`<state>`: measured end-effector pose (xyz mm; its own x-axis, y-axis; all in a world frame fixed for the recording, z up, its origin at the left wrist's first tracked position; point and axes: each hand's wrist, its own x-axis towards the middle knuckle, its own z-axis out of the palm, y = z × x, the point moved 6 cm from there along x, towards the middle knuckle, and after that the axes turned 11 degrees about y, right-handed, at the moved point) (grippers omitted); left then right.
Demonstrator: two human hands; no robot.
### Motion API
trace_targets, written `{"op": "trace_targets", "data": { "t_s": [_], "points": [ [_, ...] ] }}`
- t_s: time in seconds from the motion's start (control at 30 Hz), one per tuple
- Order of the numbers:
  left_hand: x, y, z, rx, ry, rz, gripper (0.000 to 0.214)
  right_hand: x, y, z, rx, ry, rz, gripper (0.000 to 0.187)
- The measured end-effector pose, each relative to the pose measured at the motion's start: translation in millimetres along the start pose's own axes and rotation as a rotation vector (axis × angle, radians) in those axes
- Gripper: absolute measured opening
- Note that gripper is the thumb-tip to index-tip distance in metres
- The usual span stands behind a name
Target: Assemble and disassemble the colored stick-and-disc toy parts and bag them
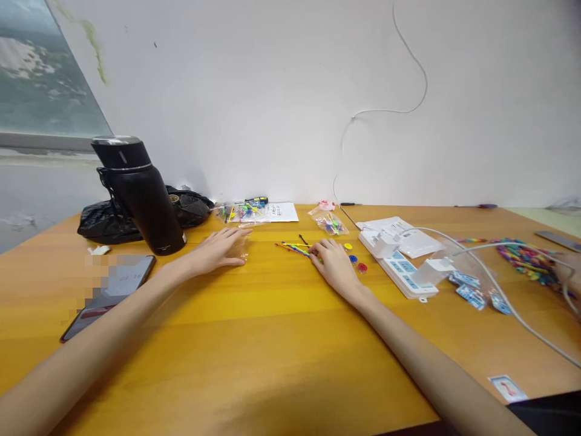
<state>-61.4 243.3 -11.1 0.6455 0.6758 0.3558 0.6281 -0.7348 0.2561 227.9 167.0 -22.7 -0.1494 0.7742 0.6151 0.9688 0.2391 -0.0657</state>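
Note:
My left hand (220, 249) rests on the table with its fingers stretched out and thumb apart. Under and beside its fingers lies a small clear plastic bag (244, 249). To the right, my right hand (334, 264) has its fingers bent down and closed on the near ends of several thin coloured plastic sticks (295, 247); its fingertips are partly hidden. A short black piece (304, 239) lies just beyond them. Close to the right hand's knuckles are a yellow disc (348, 246), a blue disc (353, 259) and a red disc (362, 267).
A black bottle (147, 200) and a phone (115, 290) stand and lie at left. Bagged coloured parts (247, 212) and another bag (332, 225) lie near the wall. At right are a power strip (403, 275), a white cable (494, 290) and another person's hand (569, 275) by colourful pieces (526, 257).

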Motion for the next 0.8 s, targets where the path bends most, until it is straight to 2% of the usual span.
{"op": "trace_targets", "data": {
  "t_s": [0.2, 0.33, 0.43, 0.53, 0.7, 0.8],
  "points": [
    [2, 1, -3.3, 0.004, 0.059, 0.007, 0.081, -1, -2, -3, 0.016, 0.006, 0.005, 0.013],
    [4, 15, -9.5, 0.015, 0.080, 0.052, 0.079, -1, -5, -1, 0.019, 0.002, -0.023, 0.015],
    [5, 45, -16.4, 0.000, 0.151, 0.114, 0.059, 0, -4, 1, 0.031, 0.008, -0.025, 0.012],
    [4, 89, -16.5, -0.087, 0.244, 0.203, 0.033, 0, -3, 4, 0.036, 0.006, -0.009, 0.011],
    [-1, 156, 17.5, -0.190, 0.113, 0.369, 0.024, 2, -1, 3, 0.087, 0.009, 0.023, 0.010],
    [8, 174, 36.8, -0.229, 0.112, 0.379, 0.023, 11, 14, -9, 0.200, 0.086, 0.136, 0.010]
  ]
}}
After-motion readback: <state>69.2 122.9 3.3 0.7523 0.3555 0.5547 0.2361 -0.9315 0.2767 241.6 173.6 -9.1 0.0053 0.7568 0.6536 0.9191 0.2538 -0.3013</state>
